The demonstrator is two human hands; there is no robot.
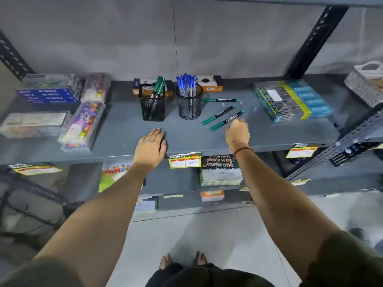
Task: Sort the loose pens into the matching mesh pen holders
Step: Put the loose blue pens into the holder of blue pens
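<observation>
Reaching from the head view, I see my right hand (237, 132) just short of 3 loose green markers (227, 120) lying right of the round mesh holder (189, 104). The nearest marker runs diagonally, near end toward me, its barrel touching or just past my fingertips. Blur hides whether those fingers are spread or pinching; I cannot tell. My left hand (150, 146) rests flat and empty, fingers extended, before the square mesh holder (153, 105) holding green markers.

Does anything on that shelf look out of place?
Yes: three green markers lie loose on the shelf, right of the round holder of blue pens, while other green ones stand in the square holder. The right hand is by the nearest.
</observation>
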